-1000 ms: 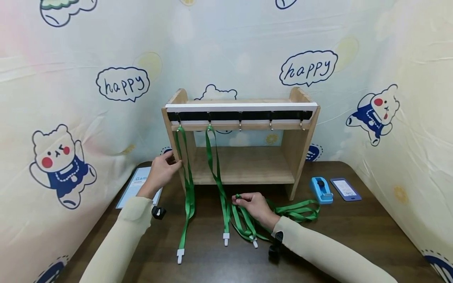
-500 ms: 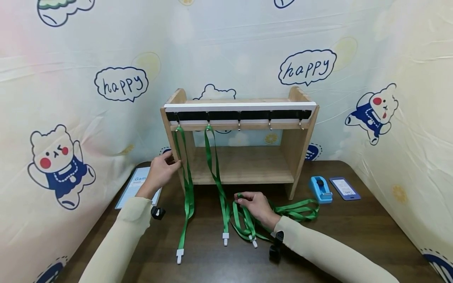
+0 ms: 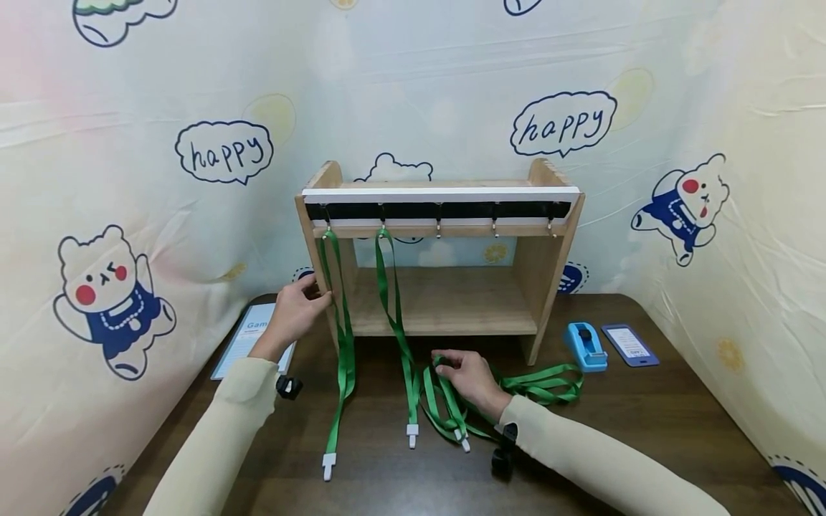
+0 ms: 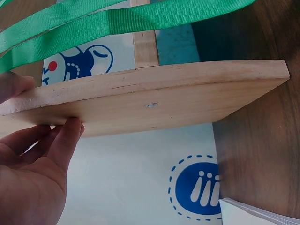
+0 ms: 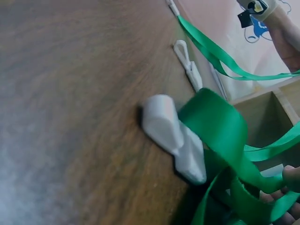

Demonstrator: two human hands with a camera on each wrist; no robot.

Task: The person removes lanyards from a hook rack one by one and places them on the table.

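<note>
Lanyards (image 3: 396,315) hang from two hooks (image 3: 382,213) at ten and eleven o'clock of the shelf (image 3: 445,301), three bare hooks (image 3: 495,215) from twelve to two seemingly left, right hand (image 3: 474,380) pinching another lanyard (image 3: 429,390) at five, left hand (image 3: 297,315) gripping the shelf's side (image 4: 187,93), loose straps (image 3: 538,383) at four.

Two hanging green lanyards (image 3: 345,351) curtain the left part of a wooden shelf (image 3: 445,301), leaving a narrow gap between them, while the bay opens wide below the three right-hand hooks (image 3: 495,228). The left hand (image 3: 297,309) obstructs the left panel's front edge. At right, the right hand (image 3: 470,376), loose green straps (image 3: 545,385) and a light-blue object (image 3: 586,347) crowd the low approach across the table (image 3: 387,491).
</note>
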